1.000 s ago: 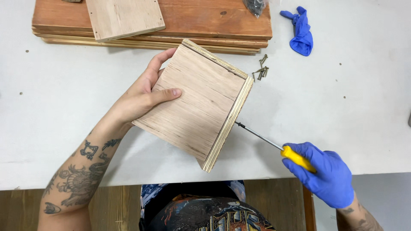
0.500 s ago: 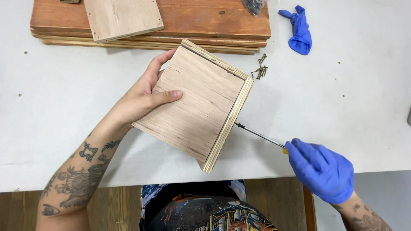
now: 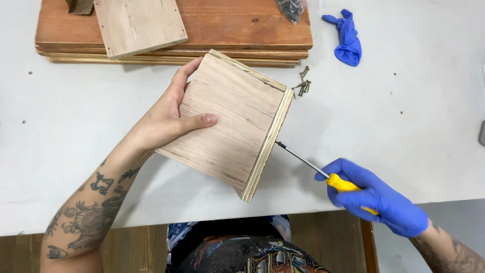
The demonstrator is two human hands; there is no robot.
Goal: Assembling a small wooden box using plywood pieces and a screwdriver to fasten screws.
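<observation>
The left hand point(image 3: 169, 119) grips a plywood box point(image 3: 227, 121) near the middle of the white table point(image 3: 76, 126), thumb laid flat across its top face and fingers curled round the far edge, so the box sits tilted toward the right. The right hand point(image 3: 376, 197), in a blue glove, is closed around the yellow handle of a screwdriver point(image 3: 323, 172), whose thin metal shaft runs up-left until its tip meets the layered side edge of the box.

At the top edge sits a clear bag point(image 3: 290, 7) (its dark contents are too small to make out, and the frame cuts it off). It rests on a stack of reddish boards point(image 3: 242, 28), with one paler square panel point(image 3: 139, 23) lying on top at the left. One spare blue glove point(image 3: 347, 38) lies crumpled to the right of the stack. A small cluster of screws point(image 3: 302, 86) lies just beside the box's upper right corner; their exact number is hard to tell.
</observation>
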